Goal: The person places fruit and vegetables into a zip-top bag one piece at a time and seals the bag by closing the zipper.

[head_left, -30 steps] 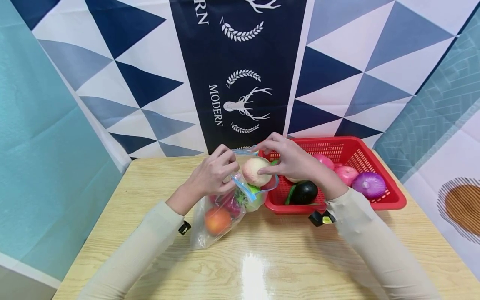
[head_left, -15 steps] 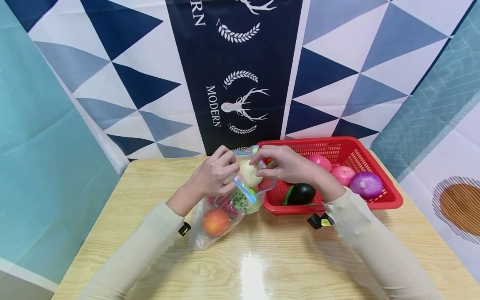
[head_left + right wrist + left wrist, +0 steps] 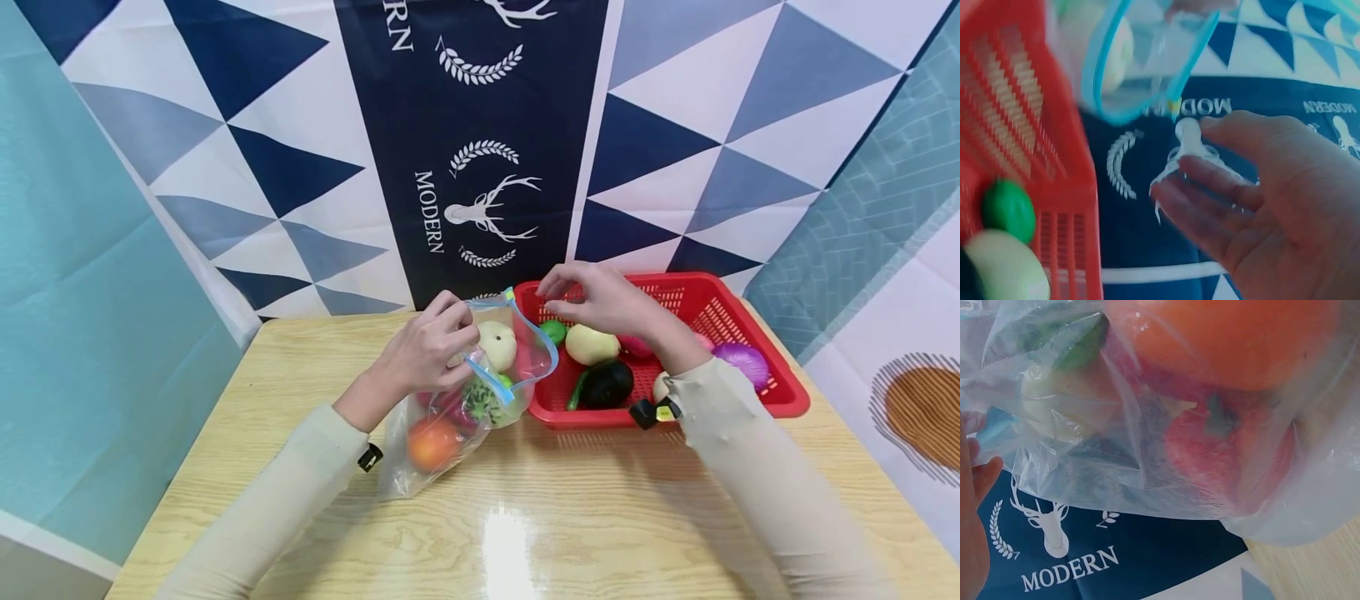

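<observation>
My left hand (image 3: 430,343) pinches the edge of a clear zip bag (image 3: 405,482) with a blue seal, its mouth spread toward the basket. Inside the bag lie an orange fruit (image 3: 433,444), a pale round fruit (image 3: 497,346) near the mouth and a green leafy piece (image 3: 480,400). Through the plastic, the left wrist view also shows a red fruit (image 3: 1229,456) with a green stem. My right hand (image 3: 600,302) holds nothing and hovers over the left part of the red basket (image 3: 791,404), its fingers loosely bent, apart from the bag.
In the basket are a dark eggplant (image 3: 607,383), a pale yellow fruit (image 3: 591,344), a green fruit (image 3: 553,332), a purple onion (image 3: 744,365) and pink fruits partly behind my right arm. A patterned cloth backdrop (image 3: 487,108) rises behind the wooden table (image 3: 300,375).
The pale round fruit has dropped from my right fingers into the bag's mouth. My right hand has moved right, off the bag and over the basket. My left hand stays put.
</observation>
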The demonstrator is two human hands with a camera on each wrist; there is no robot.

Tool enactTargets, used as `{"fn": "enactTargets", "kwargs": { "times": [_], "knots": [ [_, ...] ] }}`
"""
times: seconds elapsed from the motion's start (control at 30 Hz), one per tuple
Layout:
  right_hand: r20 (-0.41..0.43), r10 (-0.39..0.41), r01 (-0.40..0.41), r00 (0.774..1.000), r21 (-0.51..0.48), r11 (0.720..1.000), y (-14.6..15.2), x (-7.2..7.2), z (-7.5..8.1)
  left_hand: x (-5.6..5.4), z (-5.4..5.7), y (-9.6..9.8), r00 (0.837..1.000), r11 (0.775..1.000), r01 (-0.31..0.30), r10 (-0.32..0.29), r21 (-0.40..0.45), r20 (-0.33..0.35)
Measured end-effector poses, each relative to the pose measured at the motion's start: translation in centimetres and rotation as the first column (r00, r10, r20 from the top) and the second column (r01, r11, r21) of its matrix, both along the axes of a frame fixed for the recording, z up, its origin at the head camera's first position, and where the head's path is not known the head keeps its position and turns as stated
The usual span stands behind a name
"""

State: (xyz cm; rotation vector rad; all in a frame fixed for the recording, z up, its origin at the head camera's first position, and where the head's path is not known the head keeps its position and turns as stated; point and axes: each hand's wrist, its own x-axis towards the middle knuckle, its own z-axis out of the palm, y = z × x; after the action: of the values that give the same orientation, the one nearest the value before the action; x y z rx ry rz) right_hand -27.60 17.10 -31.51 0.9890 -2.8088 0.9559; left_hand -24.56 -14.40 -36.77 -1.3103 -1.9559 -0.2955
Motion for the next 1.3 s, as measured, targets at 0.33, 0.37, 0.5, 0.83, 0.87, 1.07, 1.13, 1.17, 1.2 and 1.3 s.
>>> {"fn": "enactTargets", "kwargs": {
  "times": [0.33,0.37,0.5,0.83,0.87,1.07,1.13,1.17,1.2,1.3],
  "knots": [
    [0.27,-0.115,0.007,0.956,0.371,0.929,3.1,-2.9,-1.2,0.0,0.1,0.1,1.0,1.0,-0.004,0.004,-0.011,0.006],
    [0.316,-0.136,0.003,0.939,0.388,0.922,3.5,-3.2,-1.6,0.0,0.1,0.1,1.0,1.0,-0.004,0.004,-0.012,0.009],
    [0.441,-0.166,-0.021,0.882,0.388,0.921,4.8,-4.2,-3.0,0.1,0.1,0.1,1.0,1.0,-0.005,0.005,-0.009,0.016],
    [0.504,-0.125,-0.028,0.854,0.286,0.958,5.6,-4.9,-4.7,-0.1,0.3,0.2,1.0,1.0,-0.003,0.004,-0.024,0.017],
    [0.505,-0.126,-0.025,0.854,0.281,0.959,5.6,-4.9,-4.7,-0.1,0.3,0.2,1.0,1.0,-0.003,0.003,-0.025,0.016],
    [0.469,-0.124,-0.013,0.874,0.277,0.961,5.6,-4.6,-4.8,-0.1,0.1,0.1,1.0,1.0,-0.007,0.007,-0.025,0.014],
    [0.458,-0.117,-0.01,0.881,0.265,0.964,5.7,-4.3,-4.5,-0.1,0.1,0.0,1.0,1.0,-0.009,0.009,-0.024,0.015],
    [0.445,-0.108,-0.011,0.889,0.257,0.966,5.8,-4.2,-4.2,-0.1,0.1,0.0,1.0,1.0,-0.008,0.009,-0.023,0.015],
    [0.43,-0.099,-0.011,0.897,0.247,0.969,5.8,-4.0,-4.0,-0.1,0.1,-0.1,1.0,1.0,-0.008,0.008,-0.021,0.015],
    [0.367,-0.063,-0.012,0.928,0.2,0.98,5.6,-3.5,-2.8,0.0,0.1,-0.1,1.0,1.0,-0.009,0.009,-0.017,0.015]
  ]
}}
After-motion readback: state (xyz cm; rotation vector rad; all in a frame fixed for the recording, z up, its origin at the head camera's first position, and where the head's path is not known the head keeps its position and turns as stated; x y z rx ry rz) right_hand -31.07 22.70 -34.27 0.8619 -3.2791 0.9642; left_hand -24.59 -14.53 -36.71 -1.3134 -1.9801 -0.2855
